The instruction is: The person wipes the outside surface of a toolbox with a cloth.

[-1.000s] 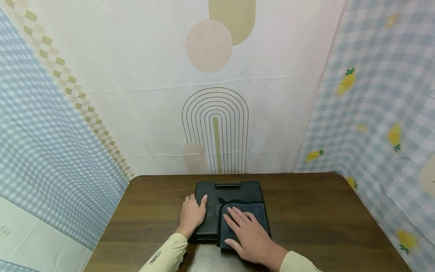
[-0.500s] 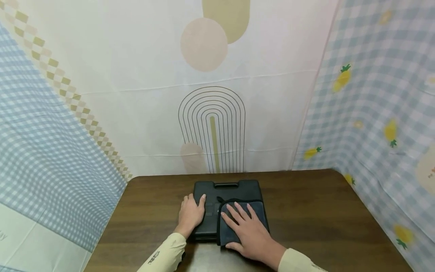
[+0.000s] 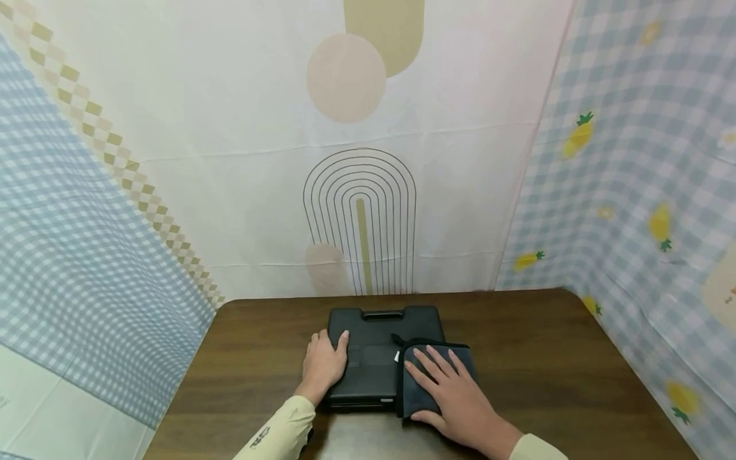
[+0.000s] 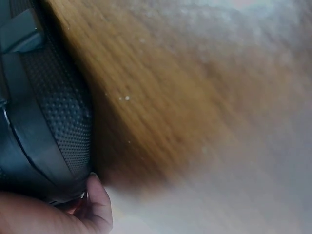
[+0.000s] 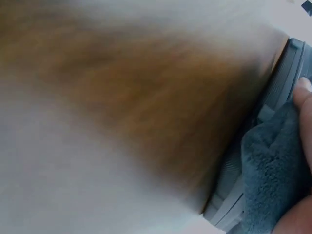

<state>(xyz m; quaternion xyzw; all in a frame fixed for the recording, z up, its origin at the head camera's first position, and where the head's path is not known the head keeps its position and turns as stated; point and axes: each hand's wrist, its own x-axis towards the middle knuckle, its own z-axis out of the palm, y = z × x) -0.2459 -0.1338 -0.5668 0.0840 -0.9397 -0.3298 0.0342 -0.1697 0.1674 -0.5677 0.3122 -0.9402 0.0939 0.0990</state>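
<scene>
A black plastic carrying case [image 3: 370, 377] with a built-in handle lies flat on the wooden table. My left hand [image 3: 323, 367] grips its left side, with the thumb over the lid. In the left wrist view, fingertips curl at a corner of the case's textured side [image 4: 68, 112]. A folded blue-grey cloth [image 3: 415, 397] with black edging and a small loop covers the lid's right part. My right hand [image 3: 457, 399] lies on the cloth with fingers spread and straight. In the right wrist view the plush cloth [image 5: 270, 165] hangs over the case's side [image 5: 229, 178].
The brown wooden table [image 3: 546, 358] extends to both sides of the case. Behind it hangs a white patterned curtain [image 3: 259, 211]. Blue checked fabric [image 3: 621, 160] with pineapples hangs on the right, and more checked fabric [image 3: 103, 243] on the left.
My right hand has moved to the right across the lid, taking the cloth along, so more of the lid shows. Its fingers have spread. My left hand stays at the case's left side.
</scene>
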